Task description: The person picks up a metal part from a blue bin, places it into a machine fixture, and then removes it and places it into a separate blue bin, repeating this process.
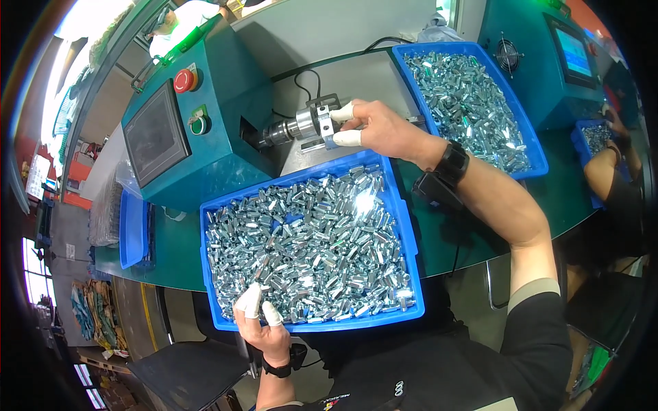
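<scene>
My right hand (391, 133) is at the outer end of a round metal fixture (312, 124), with white covers on its thumb and forefinger. Those fingertips bend around the fixture's end, and whatever lies between them is hidden. A chuck (277, 133) joins the fixture to a teal machine (226, 89). My left hand (262, 320) is over the near left corner of a blue tray (418, 274), its covered fingertips low by the parts and its thumb apart from the fingers. Small shiny hexagonal metal sleeves (308, 246) fill that tray.
A second blue tray (538, 154) of similar sleeves stands at the back right. The machine carries a screen (156, 133), a red stop button (184, 81) and a green button (199, 125). Another machine (528, 61) and a co-worker's arm (603, 168) are at the far right.
</scene>
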`<state>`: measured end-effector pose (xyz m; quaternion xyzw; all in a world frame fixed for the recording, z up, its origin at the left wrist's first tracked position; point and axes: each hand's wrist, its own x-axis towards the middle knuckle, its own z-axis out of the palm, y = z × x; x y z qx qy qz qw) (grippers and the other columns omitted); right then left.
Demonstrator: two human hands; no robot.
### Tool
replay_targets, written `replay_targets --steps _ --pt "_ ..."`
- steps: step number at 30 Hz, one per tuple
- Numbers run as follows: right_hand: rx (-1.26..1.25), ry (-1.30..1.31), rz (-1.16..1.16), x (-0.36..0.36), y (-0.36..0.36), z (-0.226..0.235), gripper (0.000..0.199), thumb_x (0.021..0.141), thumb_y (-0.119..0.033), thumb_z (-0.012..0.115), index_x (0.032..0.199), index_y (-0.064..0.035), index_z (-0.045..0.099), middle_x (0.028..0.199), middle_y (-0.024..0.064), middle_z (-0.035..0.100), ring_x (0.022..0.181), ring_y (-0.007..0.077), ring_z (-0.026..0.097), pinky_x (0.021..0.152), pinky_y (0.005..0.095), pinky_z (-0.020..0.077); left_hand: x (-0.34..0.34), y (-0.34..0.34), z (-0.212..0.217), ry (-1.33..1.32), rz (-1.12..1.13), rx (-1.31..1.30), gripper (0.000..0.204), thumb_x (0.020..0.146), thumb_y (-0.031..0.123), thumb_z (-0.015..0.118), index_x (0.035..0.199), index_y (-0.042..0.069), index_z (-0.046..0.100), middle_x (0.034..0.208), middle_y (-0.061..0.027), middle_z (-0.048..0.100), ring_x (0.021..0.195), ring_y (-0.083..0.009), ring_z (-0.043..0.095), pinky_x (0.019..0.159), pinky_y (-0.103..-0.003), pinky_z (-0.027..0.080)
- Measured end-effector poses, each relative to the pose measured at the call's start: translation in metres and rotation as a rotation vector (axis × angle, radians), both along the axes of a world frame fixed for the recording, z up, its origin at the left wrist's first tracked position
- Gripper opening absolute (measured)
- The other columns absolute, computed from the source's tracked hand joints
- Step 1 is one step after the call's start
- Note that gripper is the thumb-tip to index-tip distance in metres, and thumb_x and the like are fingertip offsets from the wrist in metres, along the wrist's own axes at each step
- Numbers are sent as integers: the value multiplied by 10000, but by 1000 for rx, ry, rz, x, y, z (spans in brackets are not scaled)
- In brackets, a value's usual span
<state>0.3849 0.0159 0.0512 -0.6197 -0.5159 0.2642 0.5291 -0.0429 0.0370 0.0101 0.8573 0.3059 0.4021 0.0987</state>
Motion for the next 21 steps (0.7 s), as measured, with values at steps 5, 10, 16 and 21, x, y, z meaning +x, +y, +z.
replay_targets --steps 5,10,16,21 --pt "-17 6 -15 2 0 -3 420 917 -201 826 1266 9 724 1007 80 731 903 130 661 799 292 519 3 -1 2 -5 8 -4 315 929 29 655 1236 -11 713 1163 -177 733 1048 -357 684 953 -445 526" --pt "-12 -33 8 2 0 -1 460 917 -212 828 1300 18 717 1101 105 675 950 162 675 826 304 520 3 -2 1 -15 8 -4 302 931 28 653 1223 -12 719 1149 -172 738 1045 -354 684 950 -444 526" --pt "-15 -67 19 5 2 -5 475 918 -229 829 1312 11 718 1154 121 616 976 198 683 846 319 520 4 -2 2 -22 0 1 298 930 16 651 1218 -12 722 1145 -171 740 1040 -352 684 947 -441 527" --pt "-13 -76 52 6 4 -1 479 927 -231 822 1329 3 712 1114 106 652 968 192 670 858 322 516 6 -1 3 -21 -5 10 292 937 11 641 1216 -13 722 1137 -170 742 1031 -352 685 943 -442 529"
